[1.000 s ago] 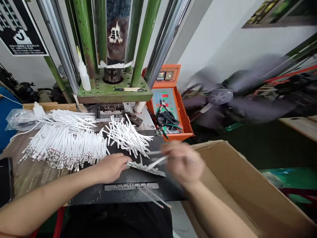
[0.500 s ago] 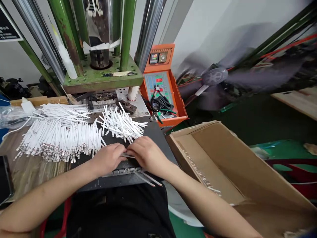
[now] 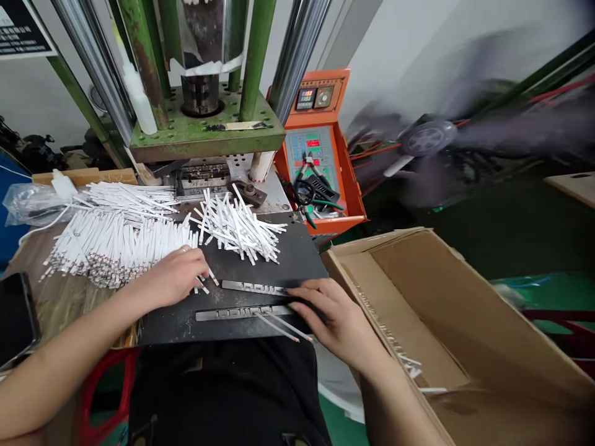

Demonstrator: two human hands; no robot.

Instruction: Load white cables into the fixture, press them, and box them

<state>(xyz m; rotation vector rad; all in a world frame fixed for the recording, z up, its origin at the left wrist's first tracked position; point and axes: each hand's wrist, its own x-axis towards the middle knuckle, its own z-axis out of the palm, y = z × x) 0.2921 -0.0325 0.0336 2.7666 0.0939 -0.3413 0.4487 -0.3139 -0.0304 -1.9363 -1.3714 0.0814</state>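
My left hand [image 3: 174,277] rests on the near edge of a wide row of white strips [image 3: 111,248], its fingers curled on one or two of them. Fingers loosely bent, my right hand [image 3: 332,313] lies on the dark metal plate [image 3: 260,263], its fingertips touching the right end of a grey metal strip [image 3: 253,287]. A second slotted bar [image 3: 237,313] lies just below. A loose heap of white strips [image 3: 237,226] sits behind the plate.
A green press [image 3: 204,130] with steel columns stands behind. An orange control box [image 3: 320,155] holding pliers is at its right. An open cardboard box [image 3: 446,334] sits at my right. A phone [image 3: 16,316] lies at the far left.
My hands have parted: the left went left to the row of white strips, the right slid right along the metal strip, which now lies uncovered on the plate.
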